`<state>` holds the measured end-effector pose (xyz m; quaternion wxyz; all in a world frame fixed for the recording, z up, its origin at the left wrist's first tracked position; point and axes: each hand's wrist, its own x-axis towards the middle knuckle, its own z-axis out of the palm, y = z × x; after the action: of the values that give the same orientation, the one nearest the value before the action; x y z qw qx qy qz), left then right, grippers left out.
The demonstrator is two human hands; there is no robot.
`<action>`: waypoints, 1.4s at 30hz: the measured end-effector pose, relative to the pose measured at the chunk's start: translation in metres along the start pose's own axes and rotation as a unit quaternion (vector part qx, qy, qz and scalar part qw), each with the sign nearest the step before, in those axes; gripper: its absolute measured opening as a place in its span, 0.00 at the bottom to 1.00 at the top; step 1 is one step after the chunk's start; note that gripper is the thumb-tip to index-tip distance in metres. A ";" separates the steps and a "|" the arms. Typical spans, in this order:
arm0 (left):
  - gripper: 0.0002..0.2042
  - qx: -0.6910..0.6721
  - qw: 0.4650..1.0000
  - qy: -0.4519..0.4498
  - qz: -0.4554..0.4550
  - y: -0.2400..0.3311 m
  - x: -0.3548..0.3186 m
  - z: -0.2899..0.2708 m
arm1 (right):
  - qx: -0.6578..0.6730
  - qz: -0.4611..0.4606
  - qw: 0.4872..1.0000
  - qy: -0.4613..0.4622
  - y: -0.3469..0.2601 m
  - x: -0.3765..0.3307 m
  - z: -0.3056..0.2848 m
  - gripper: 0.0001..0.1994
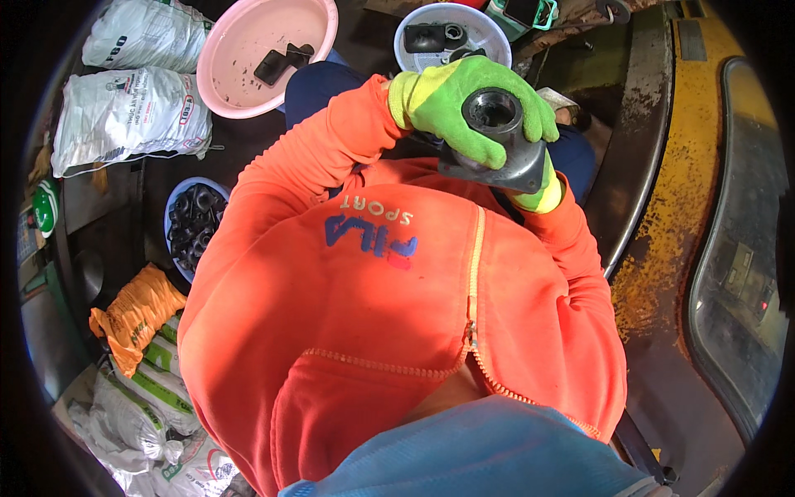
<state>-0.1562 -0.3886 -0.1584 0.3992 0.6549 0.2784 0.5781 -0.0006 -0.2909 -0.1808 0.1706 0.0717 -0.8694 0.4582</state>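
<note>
A black moulded part (497, 170) with a round open neck and a square flange is held up in front of my chest. My left hand (460, 103), in a green and yellow glove, wraps over its top, with fingers and thumb on either side of the neck. Against the part's lower right side is my right hand (542, 192) in a matching glove, gripping it from beneath; most of its fingers are hidden behind the part.
A pink basin (217, 58) holding dark pieces stands ahead left. Further right is a pale basket (406, 60) with black parts. To the left are a basin of black parts (197, 217), white sacks (132, 116) and an orange bag (137, 311). Rusty yellow machinery (662, 240) borders my right.
</note>
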 end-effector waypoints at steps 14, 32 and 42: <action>0.31 0.082 0.974 0.154 -0.142 0.007 0.014 -0.017 | 0.118 0.051 0.980 0.151 0.014 0.023 -0.011 0.22; 0.18 0.178 0.979 0.073 0.072 0.008 0.009 -0.002 | -0.214 -0.133 0.968 0.001 -0.004 0.014 -0.024 0.31; 0.27 -0.103 0.972 -0.205 -0.056 0.015 0.020 -0.021 | 0.008 -0.021 0.998 0.066 0.004 0.010 0.002 0.33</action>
<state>-0.1751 -0.3761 -0.1348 0.5450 0.6983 0.1657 0.4334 -0.0112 -0.2903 -0.1813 0.2367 0.0605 -0.8509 0.4651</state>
